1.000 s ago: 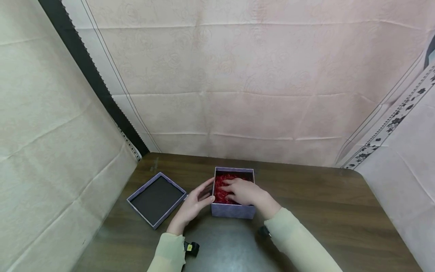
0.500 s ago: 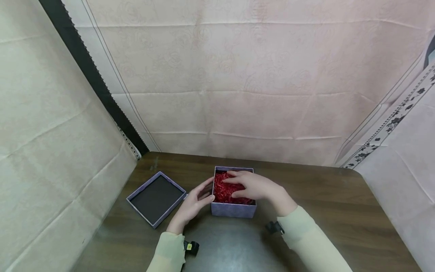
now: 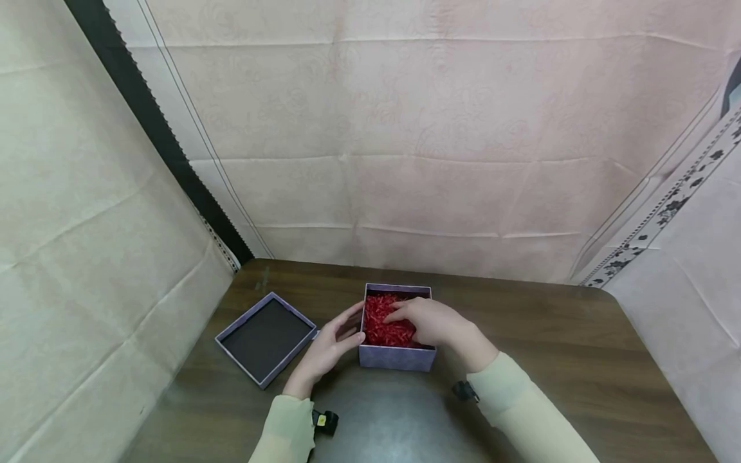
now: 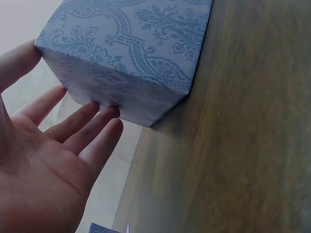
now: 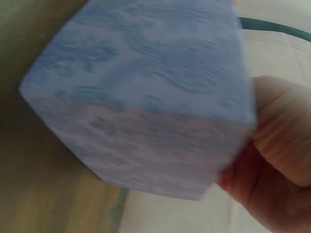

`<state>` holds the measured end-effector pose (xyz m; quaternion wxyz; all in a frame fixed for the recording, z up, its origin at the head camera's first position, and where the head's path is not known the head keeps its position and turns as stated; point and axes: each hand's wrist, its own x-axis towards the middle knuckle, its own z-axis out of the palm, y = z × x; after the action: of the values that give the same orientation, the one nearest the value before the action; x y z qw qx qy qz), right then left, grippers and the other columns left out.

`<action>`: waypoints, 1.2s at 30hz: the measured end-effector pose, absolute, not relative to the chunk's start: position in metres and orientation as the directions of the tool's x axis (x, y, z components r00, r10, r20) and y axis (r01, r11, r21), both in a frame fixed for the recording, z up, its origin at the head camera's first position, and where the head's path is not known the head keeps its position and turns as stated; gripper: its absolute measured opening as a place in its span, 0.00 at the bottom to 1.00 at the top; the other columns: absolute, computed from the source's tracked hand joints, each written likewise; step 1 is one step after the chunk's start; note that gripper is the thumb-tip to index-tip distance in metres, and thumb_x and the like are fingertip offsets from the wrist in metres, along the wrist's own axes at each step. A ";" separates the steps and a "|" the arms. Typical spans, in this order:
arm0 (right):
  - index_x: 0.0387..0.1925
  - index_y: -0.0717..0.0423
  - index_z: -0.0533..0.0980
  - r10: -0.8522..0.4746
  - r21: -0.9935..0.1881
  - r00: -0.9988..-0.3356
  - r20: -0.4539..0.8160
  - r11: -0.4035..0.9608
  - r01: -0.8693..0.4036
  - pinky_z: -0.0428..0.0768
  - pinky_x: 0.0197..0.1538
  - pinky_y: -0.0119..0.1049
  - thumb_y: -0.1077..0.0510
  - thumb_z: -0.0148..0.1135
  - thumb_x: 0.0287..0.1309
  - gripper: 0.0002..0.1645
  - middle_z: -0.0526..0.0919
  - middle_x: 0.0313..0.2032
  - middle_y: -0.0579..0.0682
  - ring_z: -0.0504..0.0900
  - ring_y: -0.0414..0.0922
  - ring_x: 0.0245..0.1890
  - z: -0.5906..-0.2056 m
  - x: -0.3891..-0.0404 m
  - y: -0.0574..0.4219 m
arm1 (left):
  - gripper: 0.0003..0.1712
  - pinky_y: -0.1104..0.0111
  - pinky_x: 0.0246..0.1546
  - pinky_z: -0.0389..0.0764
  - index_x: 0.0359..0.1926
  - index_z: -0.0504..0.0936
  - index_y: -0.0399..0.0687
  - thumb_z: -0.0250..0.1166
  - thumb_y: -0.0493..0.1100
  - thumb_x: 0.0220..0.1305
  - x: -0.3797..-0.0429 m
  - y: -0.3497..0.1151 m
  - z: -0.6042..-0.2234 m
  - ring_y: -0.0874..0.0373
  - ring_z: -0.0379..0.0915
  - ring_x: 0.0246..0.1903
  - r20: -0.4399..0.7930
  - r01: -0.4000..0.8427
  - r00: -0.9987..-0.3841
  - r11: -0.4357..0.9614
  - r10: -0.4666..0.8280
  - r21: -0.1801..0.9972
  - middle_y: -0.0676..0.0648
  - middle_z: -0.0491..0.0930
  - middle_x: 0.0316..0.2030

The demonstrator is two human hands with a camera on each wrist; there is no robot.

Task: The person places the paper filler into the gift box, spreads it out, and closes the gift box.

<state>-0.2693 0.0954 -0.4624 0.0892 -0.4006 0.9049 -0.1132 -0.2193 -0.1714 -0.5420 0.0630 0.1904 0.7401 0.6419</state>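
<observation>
A lavender-blue paisley-patterned box point(image 3: 397, 359) stands with its top uncovered and red shredded paper point(image 3: 383, 323) inside. My left hand point(image 3: 327, 350) steadies the box's left side with extended fingers; in the left wrist view its fingertips point(image 4: 112, 127) lie close against the wall and the thumb is at the box's corner. My right hand point(image 3: 431, 320) reaches over the right rim, its fingers down in the red shred. The right wrist view shows that hand point(image 5: 282, 150) partly behind the box wall point(image 5: 146, 68), with its fingertips hidden.
Left of the box, the matching lid point(image 3: 266, 341) lies with its dark inside up on the brown wooden table point(image 3: 550, 347). Pale cloth point(image 3: 405, 141) hangs behind the table and at both sides. A small black wrist camera point(image 3: 326, 422) is on the left wrist.
My right hand has moved about over the shred, first back to the right, then down into it again. More red shows at the left of the box. The left hand stays put.
</observation>
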 end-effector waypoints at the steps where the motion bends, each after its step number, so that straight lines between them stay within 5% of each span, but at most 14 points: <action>1: 0.63 0.43 0.86 -0.744 -0.270 -0.666 -0.061 0.654 -0.706 0.85 0.60 0.45 0.75 0.70 0.56 0.36 0.83 0.66 0.50 0.83 0.48 0.63 -0.465 -0.270 0.094 | 0.39 0.42 0.77 0.61 0.84 0.61 0.46 0.64 0.38 0.78 -0.219 -0.171 -0.542 0.41 0.59 0.78 0.151 0.200 -0.920 0.102 0.361 0.974 0.40 0.64 0.79; 7: 0.62 0.45 0.85 -0.738 -0.266 -0.674 -0.032 0.656 -0.706 0.83 0.63 0.47 0.73 0.74 0.55 0.34 0.86 0.60 0.46 0.84 0.46 0.60 -0.476 -0.273 0.090 | 0.38 0.43 0.77 0.61 0.84 0.61 0.46 0.64 0.38 0.78 -0.220 -0.171 -0.542 0.41 0.59 0.78 0.153 0.201 -0.919 0.098 0.364 0.975 0.40 0.64 0.80; 18: 0.68 0.48 0.81 -0.770 -0.435 -0.634 -0.067 0.595 -0.676 0.80 0.67 0.54 0.64 0.78 0.59 0.35 0.69 0.77 0.58 0.72 0.59 0.74 -0.450 -0.259 0.113 | 0.39 0.42 0.76 0.61 0.84 0.61 0.47 0.64 0.40 0.79 -0.221 -0.171 -0.545 0.40 0.59 0.78 0.150 0.198 -0.917 0.096 0.370 0.975 0.40 0.64 0.79; 22: 0.69 0.50 0.81 -0.739 -0.493 -0.674 0.012 0.581 -0.647 0.81 0.66 0.53 0.62 0.78 0.61 0.34 0.70 0.77 0.57 0.75 0.58 0.72 -0.446 -0.251 0.125 | 0.39 0.41 0.76 0.61 0.84 0.61 0.46 0.64 0.39 0.79 -0.220 -0.171 -0.544 0.40 0.60 0.78 0.149 0.198 -0.917 0.098 0.369 0.975 0.40 0.64 0.79; 26: 0.68 0.51 0.81 -0.664 -0.582 -0.741 0.106 0.563 -0.587 0.87 0.54 0.48 0.62 0.78 0.62 0.33 0.74 0.74 0.57 0.86 0.55 0.55 -0.450 -0.242 0.137 | 0.39 0.41 0.76 0.61 0.84 0.61 0.46 0.65 0.39 0.78 -0.220 -0.171 -0.543 0.40 0.60 0.78 0.150 0.200 -0.919 0.103 0.366 0.974 0.40 0.64 0.79; 29: 0.68 0.52 0.82 -0.586 -0.651 -0.794 0.163 0.541 -0.532 0.87 0.55 0.51 0.63 0.78 0.63 0.32 0.76 0.73 0.56 0.86 0.55 0.56 -0.457 -0.235 0.142 | 0.39 0.41 0.76 0.61 0.83 0.62 0.47 0.65 0.40 0.78 -0.220 -0.171 -0.544 0.40 0.60 0.78 0.149 0.199 -0.920 0.106 0.363 0.974 0.40 0.64 0.79; 32: 0.68 0.52 0.82 -0.505 -0.701 -0.837 0.213 0.517 -0.491 0.83 0.62 0.54 0.63 0.77 0.63 0.31 0.77 0.72 0.54 0.81 0.56 0.67 -0.467 -0.230 0.147 | 0.39 0.41 0.76 0.61 0.83 0.62 0.47 0.65 0.40 0.78 -0.220 -0.172 -0.544 0.39 0.60 0.78 0.154 0.204 -0.920 0.105 0.360 0.973 0.40 0.64 0.79; 36: 0.66 0.53 0.83 -0.396 -0.765 -0.882 0.257 0.474 -0.436 0.86 0.58 0.49 0.66 0.76 0.63 0.30 0.79 0.70 0.54 0.86 0.55 0.60 -0.484 -0.227 0.152 | 0.39 0.41 0.76 0.61 0.83 0.61 0.47 0.65 0.39 0.78 -0.219 -0.172 -0.544 0.39 0.60 0.78 0.162 0.212 -0.917 0.103 0.364 0.972 0.40 0.64 0.79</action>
<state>-0.2274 0.1519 -0.4844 -0.0223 -0.2424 0.8582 -0.4519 -0.2194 -0.1719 -0.5437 0.0590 0.1946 0.7402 0.6409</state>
